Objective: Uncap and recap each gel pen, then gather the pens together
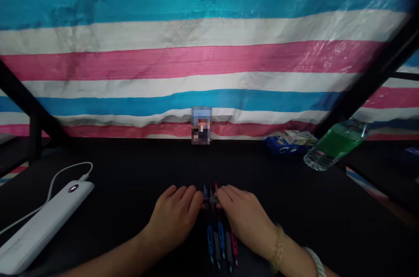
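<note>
Several pens (221,236) with blue, dark grey and pink grips lie side by side on the black table, their tips pointing away from me. My left hand (178,209) is on their left, fingers curled and pressed together at the tip end. From the right, my right hand (240,211) closes in the same way, covering part of the pink pen (234,243). Between the fingertips a small dark grey piece (211,200) shows across the pens. My fingers hide most of it, so I cannot tell its kind.
On the left a long white device (46,227) lies with a white cable (52,183). At the back right are a blue box (279,145), a pale box (298,137) and a clear bottle of green liquid (338,144). A striped sheet (183,63) hangs behind the table.
</note>
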`<action>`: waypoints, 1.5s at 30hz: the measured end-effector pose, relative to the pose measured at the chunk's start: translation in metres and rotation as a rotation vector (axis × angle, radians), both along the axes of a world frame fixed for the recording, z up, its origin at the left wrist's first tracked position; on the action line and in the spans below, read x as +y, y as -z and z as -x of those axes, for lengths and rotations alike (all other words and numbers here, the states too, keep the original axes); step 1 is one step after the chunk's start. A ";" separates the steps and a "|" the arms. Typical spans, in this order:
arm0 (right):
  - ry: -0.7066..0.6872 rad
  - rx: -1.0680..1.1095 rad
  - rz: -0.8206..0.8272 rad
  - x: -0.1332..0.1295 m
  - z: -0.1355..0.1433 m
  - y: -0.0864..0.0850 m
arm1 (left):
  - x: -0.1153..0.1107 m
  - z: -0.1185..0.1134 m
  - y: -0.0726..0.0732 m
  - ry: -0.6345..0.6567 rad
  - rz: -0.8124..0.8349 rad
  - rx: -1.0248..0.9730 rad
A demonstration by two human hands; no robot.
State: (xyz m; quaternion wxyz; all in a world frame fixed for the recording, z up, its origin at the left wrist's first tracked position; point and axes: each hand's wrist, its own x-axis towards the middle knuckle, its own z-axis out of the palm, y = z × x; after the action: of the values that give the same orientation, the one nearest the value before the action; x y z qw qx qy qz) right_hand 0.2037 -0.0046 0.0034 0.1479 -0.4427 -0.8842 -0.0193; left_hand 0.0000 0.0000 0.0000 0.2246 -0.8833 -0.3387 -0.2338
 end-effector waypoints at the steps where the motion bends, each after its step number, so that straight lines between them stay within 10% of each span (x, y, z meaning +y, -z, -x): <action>1: 0.001 -0.031 -0.017 0.000 0.000 0.001 | -0.001 -0.001 0.001 -0.015 0.063 0.016; 14: -0.130 -0.074 -0.284 0.001 -0.002 0.003 | -0.003 0.009 -0.009 -0.001 0.802 -0.152; 24: -0.062 0.146 -0.052 0.002 -0.010 -0.005 | 0.011 0.012 0.015 0.125 0.147 -0.159; 45: -0.121 0.488 0.061 0.000 -0.007 -0.004 | 0.006 0.013 0.005 0.103 0.103 -0.090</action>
State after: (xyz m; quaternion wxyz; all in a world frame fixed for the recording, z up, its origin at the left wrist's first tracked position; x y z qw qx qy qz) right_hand 0.2109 -0.0043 0.0069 0.3446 -0.3849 -0.8472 0.1237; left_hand -0.0135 0.0059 -0.0054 0.1512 -0.8985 -0.3139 -0.2669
